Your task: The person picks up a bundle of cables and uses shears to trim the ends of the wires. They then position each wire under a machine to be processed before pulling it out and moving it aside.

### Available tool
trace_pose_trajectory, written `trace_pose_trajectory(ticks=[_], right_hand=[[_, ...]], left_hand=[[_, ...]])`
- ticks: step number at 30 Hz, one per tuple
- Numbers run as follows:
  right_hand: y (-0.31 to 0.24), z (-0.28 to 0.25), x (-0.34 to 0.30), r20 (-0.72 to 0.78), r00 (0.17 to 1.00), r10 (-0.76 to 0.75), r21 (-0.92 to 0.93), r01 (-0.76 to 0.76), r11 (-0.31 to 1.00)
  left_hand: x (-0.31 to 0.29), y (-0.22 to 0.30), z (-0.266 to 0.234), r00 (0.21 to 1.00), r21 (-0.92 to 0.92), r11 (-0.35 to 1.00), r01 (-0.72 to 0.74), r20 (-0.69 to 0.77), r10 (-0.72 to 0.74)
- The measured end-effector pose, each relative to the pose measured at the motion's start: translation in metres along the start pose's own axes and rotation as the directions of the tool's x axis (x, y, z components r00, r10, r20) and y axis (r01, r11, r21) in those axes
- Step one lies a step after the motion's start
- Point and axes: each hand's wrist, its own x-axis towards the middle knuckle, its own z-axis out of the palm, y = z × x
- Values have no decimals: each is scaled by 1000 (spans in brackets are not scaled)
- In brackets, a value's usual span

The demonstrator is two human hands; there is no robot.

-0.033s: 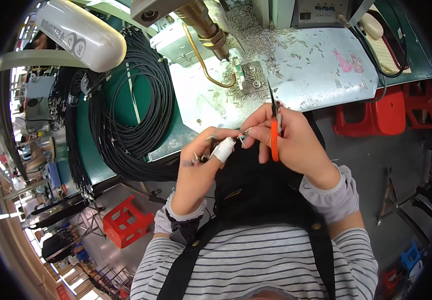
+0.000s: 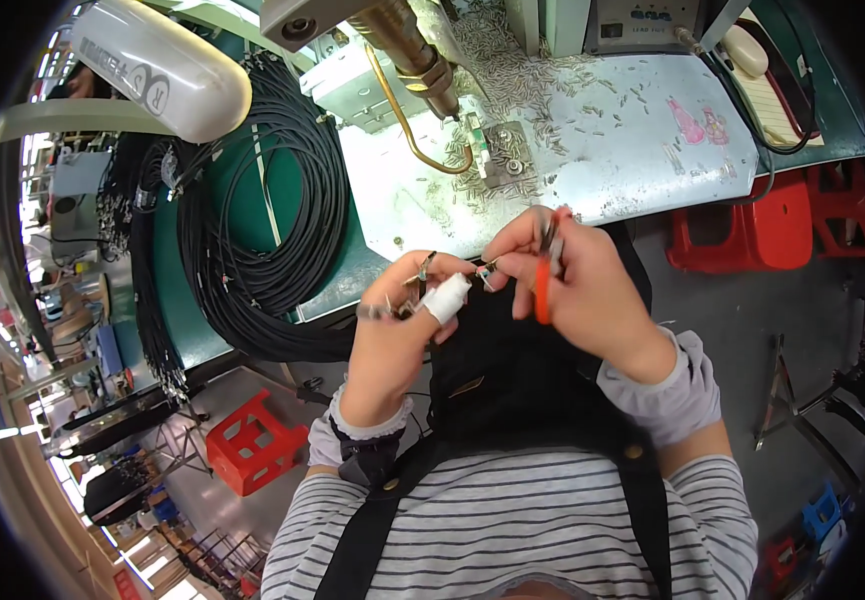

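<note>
I saw the left hand (image 2: 384,335), with white tape (image 2: 445,299) on its thumb, and the right hand (image 2: 592,290) pinch one small part (image 2: 485,271) between their fingertips, in front of the black apron (image 2: 512,375). The right hand also held an orange tool (image 2: 542,292), and little metal bits (image 2: 384,311) poked out by the left hand's fingers. Lots of pins (image 2: 527,65) lay on the shiny plate (image 2: 602,165), with a big loop of black cable (image 2: 195,235) off to the left.
</note>
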Motion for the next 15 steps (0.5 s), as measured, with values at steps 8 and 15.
trace_pose_trajectory(ticks=[8,15], right_hand=[[15,6,-10,177,672,-719,-751,564,343],[23,16,-11,-95,917,-387,-243,355,903]], left_hand=[[-3,-3,0,998,-446,893,64,3,-70],[2,-11,11,916,-21,924,-381,-146,374]])
